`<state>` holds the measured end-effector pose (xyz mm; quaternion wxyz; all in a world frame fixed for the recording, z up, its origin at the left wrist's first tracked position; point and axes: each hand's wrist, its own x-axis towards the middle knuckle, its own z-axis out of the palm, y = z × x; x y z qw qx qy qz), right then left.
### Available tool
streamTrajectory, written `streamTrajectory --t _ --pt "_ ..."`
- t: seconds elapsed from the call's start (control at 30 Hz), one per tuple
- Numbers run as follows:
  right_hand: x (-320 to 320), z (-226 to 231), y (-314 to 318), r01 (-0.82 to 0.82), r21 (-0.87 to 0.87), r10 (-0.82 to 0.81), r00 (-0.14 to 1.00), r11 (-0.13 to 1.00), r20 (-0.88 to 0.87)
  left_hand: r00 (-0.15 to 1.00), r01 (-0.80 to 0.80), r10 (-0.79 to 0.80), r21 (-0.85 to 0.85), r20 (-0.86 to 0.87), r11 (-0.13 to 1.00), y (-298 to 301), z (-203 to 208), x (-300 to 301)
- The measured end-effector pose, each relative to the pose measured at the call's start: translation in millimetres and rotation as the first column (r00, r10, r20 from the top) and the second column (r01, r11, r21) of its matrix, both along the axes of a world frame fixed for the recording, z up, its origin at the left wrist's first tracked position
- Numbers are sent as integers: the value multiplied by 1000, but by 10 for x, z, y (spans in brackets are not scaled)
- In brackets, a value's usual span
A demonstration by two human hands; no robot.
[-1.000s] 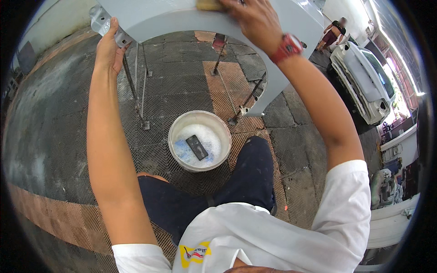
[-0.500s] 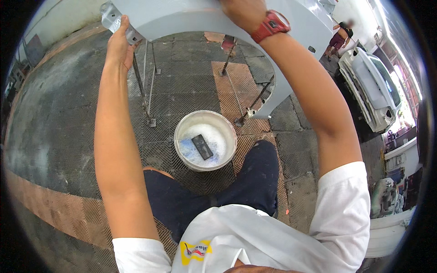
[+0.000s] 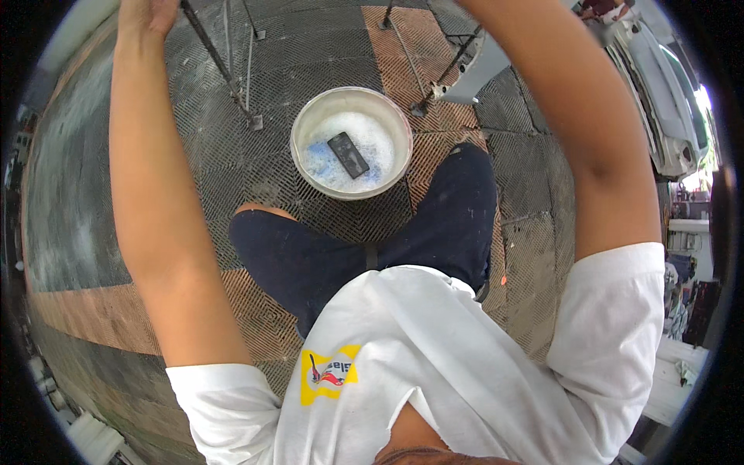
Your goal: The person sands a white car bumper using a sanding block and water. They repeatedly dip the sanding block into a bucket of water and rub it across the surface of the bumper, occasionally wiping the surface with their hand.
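Observation:
My left hand [image 3: 153, 14] is cut off by the top edge, with only its wrist and part of the palm showing; its fingers are out of sight. Close to it rises a thin dark leg of a metal stand [image 3: 208, 53]. My right forearm reaches up past the top edge, and the right hand lies beyond the picture. Beside that forearm shows the lower corner of a pale grey car body panel [image 3: 482, 70]. Between my knees and the stand sits a whitish bucket [image 3: 297, 159] of foamy water, with a dark rectangular block [image 3: 348, 155] lying in the suds.
Ribbed dark and orange floor tiles [image 3: 310, 46] run under the bucket and stand legs. A pale car [image 3: 655, 101] stands at the far right, with part of another person [image 3: 608, 9] behind it. Assorted items line the right edge.
The view has tipped down toward my body, so the bucket sits higher in the picture. Most of the panel, my right hand and my left fingers have left the frame.

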<state>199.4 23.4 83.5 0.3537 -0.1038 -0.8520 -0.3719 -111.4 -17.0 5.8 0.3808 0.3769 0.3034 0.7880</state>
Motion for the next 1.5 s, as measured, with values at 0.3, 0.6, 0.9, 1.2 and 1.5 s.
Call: streamTrajectory --t 0.3,0.6,0.9,1.2,1.5 --pt "969 -3028 -1087 154 -943 -135 984 295 119 673 -561 280 -225 -685 796 -1027 -1988 993" --pt "473 -4730 -897 585 -708 27 778 -397 628 316 -486 -110 -260 -942 834 -1447 -3505 2283" --pt "304 -5257 -874 743 -610 231 667 -276 708 212 -502 -185 -269 -960 822 -1473 -3485 2292" --pt "468 -4498 -599 616 -764 180 743 191 644 194 -604 -250 -316 -949 731 -1365 -3510 2377" --pt "929 -2351 -713 368 -667 112 820 648 561 738 434 158 -641 656 633 -870 -3346 2540"
